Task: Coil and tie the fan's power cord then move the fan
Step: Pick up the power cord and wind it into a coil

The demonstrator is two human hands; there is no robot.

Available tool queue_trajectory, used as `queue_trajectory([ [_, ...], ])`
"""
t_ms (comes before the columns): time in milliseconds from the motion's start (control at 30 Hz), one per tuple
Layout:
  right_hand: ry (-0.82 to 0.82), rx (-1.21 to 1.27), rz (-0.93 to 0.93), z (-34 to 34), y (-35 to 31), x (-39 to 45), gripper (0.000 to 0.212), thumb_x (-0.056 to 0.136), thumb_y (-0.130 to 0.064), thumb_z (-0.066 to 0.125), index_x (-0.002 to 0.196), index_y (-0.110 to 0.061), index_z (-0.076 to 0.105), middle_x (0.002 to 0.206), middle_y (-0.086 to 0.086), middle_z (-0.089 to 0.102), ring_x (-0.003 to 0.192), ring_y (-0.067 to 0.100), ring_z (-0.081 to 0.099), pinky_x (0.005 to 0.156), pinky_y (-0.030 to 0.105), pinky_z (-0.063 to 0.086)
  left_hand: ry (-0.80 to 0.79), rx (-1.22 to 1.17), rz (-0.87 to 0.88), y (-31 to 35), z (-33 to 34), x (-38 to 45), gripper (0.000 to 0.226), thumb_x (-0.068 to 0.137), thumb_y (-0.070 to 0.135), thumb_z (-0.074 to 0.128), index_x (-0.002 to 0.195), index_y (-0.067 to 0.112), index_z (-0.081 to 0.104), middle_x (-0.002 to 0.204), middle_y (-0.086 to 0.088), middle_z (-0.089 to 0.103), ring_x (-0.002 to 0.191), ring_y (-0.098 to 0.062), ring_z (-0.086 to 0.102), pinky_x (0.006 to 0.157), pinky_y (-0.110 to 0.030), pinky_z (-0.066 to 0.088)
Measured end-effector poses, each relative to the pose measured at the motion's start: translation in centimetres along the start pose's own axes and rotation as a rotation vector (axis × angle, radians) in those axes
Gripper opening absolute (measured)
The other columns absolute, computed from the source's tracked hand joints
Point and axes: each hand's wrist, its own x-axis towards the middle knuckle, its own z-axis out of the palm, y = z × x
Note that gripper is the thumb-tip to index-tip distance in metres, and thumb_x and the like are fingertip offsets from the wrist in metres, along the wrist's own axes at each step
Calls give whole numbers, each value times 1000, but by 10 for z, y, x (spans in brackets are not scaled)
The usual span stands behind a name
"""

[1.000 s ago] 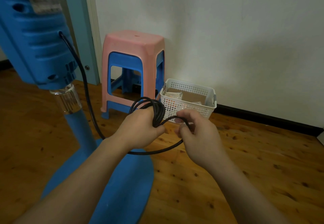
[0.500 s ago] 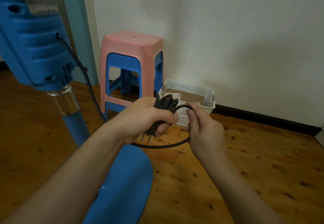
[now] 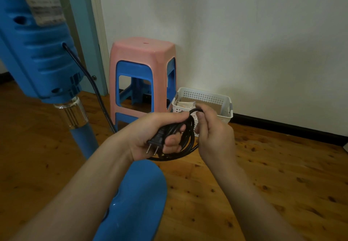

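Head view: left hand (image 3: 150,137) is gripping the coiled cord (image 3: 185,137), fingers curled round it; right hand (image 3: 212,133) is pinching a loop.

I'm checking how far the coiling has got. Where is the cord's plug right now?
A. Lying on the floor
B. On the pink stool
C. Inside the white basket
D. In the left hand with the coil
D: the plug sticks out of the left hand, which grips the coiled cord, prongs pointing down.
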Motion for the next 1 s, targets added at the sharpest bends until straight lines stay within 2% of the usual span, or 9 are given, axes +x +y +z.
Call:
queue_trajectory([
  [167, -67, -6, -8, 2, -2, 2, 33, 108, -27, 44, 138, -27, 59, 96, -5, 72, 84, 13, 67, 70, 36, 57, -48, 24, 10, -1, 1, -3, 21, 93, 26, 62, 79, 11, 67, 49, 2, 56, 42, -10, 54, 74, -29, 51],
  [267, -59, 44, 65, 5, 5, 5, 35, 109, -30, 41, 142, -33, 51, 96, -12, 69, 85, 10, 66, 73, 39, 58, -46, 35, 132, -3, 7, 0, 39, 98, 25, 54, 64, 16, 71, 47, 5, 56, 44, -7, 53, 81, -27, 51],
  [400, -230, 109, 116, 19, 6, -7, 54, 104, -28, 52, 149, -47, 30, 101, -10, 70, 90, 7, 66, 78, 44, 59, -3, -131, 297, -3, 8, 5, 17, 94, 22, 58, 81, 12, 60, 48, 4, 53, 43, -10, 52, 74, -27, 54],
  [567, -277, 197, 133, 24, 7, -8, 74, 93, -26, 56, 149, -55, 18, 105, -5, 70, 93, 21, 69, 82, 53, 59, -33, -250, 337, -10, 6, 5, 15, 93, 18, 59, 82, 9, 57, 46, 3, 54, 41, -10, 53, 70, -28, 55],
  [633, -280, 205, 117, 18, 5, -5, 69, 92, -22, 54, 142, -58, 21, 101, 1, 71, 87, 27, 70, 80, 56, 59, -63, -228, 306, -12, 6, 3, 15, 93, 18, 59, 80, 9, 58, 48, 1, 57, 42, -12, 56, 71, -28, 55],
  [733, -202, 112, 69, 6, 13, 11, 44, 105, -37, 42, 145, -49, 29, 92, -5, 71, 85, 14, 68, 80, 46, 58, -149, -141, 207, -11, 6, -1, 16, 91, 23, 64, 81, 12, 69, 56, -2, 64, 48, -13, 61, 77, -29, 55],
  [833, -202, 94, 19, -2, 9, 19, 44, 108, -32, 45, 149, -42, 33, 96, -15, 70, 90, -3, 65, 81, 19, 53, -226, -130, 207, -10, 7, -3, 18, 95, 25, 62, 85, 11, 67, 55, 1, 62, 46, -12, 60, 79, -29, 54],
  [900, -285, 257, 103, -1, 8, 20, 46, 105, -34, 53, 148, -39, 37, 90, -23, 69, 87, -14, 63, 77, 7, 47, -235, -141, 228, -12, 8, -3, 18, 96, 25, 63, 88, 9, 61, 53, 2, 58, 44, -11, 57, 78, -28, 54],
  [1000, -384, 313, 132, -2, 3, 13, 58, 100, -34, 59, 153, -35, 34, 101, -13, 69, 94, 5, 66, 86, 27, 54, -180, -133, 287, -19, 9, -2, 18, 96, 25, 63, 90, 8, 63, 54, 3, 56, 45, -10, 56, 78, -29, 53],
])
